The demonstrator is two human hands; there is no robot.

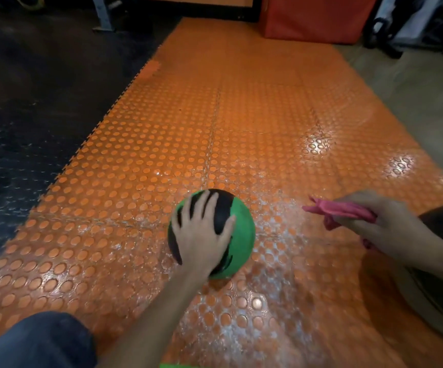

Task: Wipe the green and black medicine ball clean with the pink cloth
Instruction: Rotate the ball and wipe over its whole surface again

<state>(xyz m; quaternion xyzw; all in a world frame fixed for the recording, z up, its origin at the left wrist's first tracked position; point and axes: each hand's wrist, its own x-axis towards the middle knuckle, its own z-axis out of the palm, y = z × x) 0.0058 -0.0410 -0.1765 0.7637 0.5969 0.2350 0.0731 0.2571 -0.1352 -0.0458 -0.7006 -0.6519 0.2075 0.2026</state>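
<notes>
We see the left hand [204, 235] laid on top of the ball [243, 232]. Its fingers [203, 208] are spread wide apart and lie fairly straight over the black and green surface, with the thumb out to the right side. The ball sits on the orange mat [215, 128], directly under those fingers. Only its right and lower edges show past the palm.

Well to the right of the ball, apart from it, the right hand [385, 227] holds the cloth [343, 212]. Its fingers [361, 200] are together and closed round the bunched pink fabric, which sticks out beyond the fingertips toward the ball. A little more of it shows below the hand. The cloth does not touch the ball.

Left of the spread fingers the studded mat meets a black floor [29, 102] along a toothed seam. Far beyond both sets of fingertips a red box [316, 17] stands at the mat's end. Below the left wrist we see a knee [42, 341] in dark fabric.
</notes>
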